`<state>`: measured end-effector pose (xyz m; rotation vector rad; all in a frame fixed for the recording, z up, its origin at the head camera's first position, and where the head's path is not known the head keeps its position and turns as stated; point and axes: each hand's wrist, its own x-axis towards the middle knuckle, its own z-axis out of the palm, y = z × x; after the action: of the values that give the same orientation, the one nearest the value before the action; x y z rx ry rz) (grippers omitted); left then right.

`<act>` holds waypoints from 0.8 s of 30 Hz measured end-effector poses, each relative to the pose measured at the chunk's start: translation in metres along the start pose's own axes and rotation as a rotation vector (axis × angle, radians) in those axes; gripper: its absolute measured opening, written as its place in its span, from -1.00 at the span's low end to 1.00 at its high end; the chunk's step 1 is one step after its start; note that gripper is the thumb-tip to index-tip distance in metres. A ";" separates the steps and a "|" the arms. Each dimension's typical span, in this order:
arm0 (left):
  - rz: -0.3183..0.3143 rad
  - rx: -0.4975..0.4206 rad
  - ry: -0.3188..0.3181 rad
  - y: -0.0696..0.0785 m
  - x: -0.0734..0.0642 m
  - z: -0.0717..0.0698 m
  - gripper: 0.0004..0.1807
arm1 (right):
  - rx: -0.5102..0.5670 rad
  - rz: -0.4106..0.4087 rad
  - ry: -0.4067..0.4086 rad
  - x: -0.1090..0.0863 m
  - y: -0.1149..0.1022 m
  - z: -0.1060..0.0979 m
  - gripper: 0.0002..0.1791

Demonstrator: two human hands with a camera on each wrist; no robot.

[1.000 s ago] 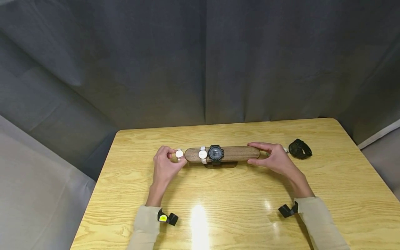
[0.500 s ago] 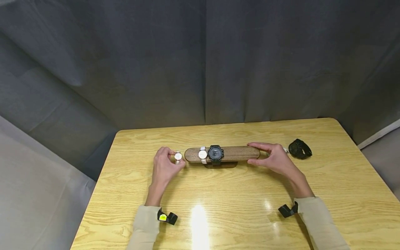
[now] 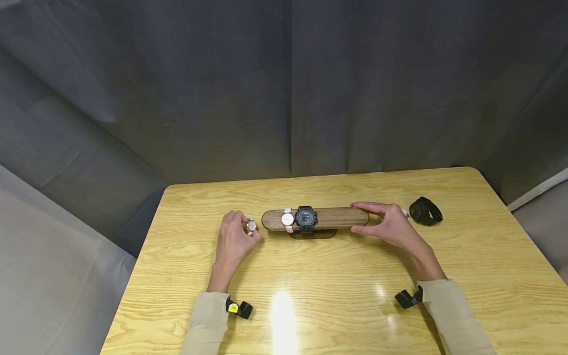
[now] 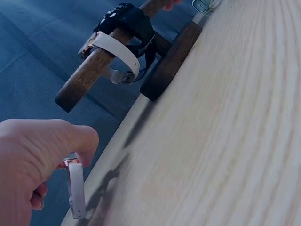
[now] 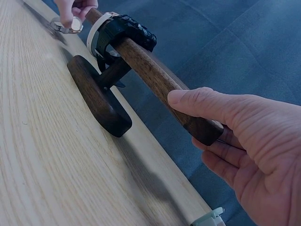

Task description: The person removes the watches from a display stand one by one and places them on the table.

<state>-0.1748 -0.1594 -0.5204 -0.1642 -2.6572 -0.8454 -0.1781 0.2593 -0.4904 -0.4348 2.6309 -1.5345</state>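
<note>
A small wristwatch (image 3: 251, 225) with a white strap and rose-gold case is pinched between the thumb and fingers of my left hand (image 3: 231, 239), just off the left end of a dark wooden watch stand (image 3: 339, 217). In the left wrist view its white strap (image 4: 77, 188) hangs close over the table. My right hand (image 3: 392, 228) grips the stand's right end, thumb on the near side and fingers beyond. Around the bar sit a white-strapped watch (image 3: 288, 219) and, touching it on the right, a chunky black digital watch (image 3: 306, 217). The stand's foot (image 5: 96, 96) rests on the table.
A black watch (image 3: 425, 212) lies on the wooden table (image 3: 328, 291) beyond my right hand. Beside it is a pale green watch (image 5: 209, 219), mostly hidden by that hand in the head view. Dark curtains (image 3: 284, 98) hang behind the table's far edge.
My left hand has drawn the small watch slightly left and toward me, away from the stand's end, and its face has tilted. The right hand and stand stay put.
</note>
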 end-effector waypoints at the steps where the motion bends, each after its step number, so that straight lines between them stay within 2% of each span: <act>1: 0.011 0.010 0.004 -0.001 0.000 0.001 -0.71 | -0.001 0.002 0.000 0.000 0.000 0.000 -0.35; 9: 0.076 0.116 -0.005 -0.004 -0.002 0.002 -0.74 | -0.005 0.004 -0.004 0.000 0.000 -0.001 -0.34; 17: 0.137 0.184 -0.007 -0.007 -0.002 0.005 -0.79 | -0.004 -0.015 -0.005 0.000 0.001 -0.001 -0.34; 24: 0.123 0.206 -0.040 -0.008 -0.002 0.004 -0.81 | 0.001 -0.011 -0.003 0.000 0.001 -0.001 -0.33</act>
<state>-0.1753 -0.1634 -0.5284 -0.2913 -2.7177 -0.5322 -0.1787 0.2606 -0.4909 -0.4517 2.6304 -1.5371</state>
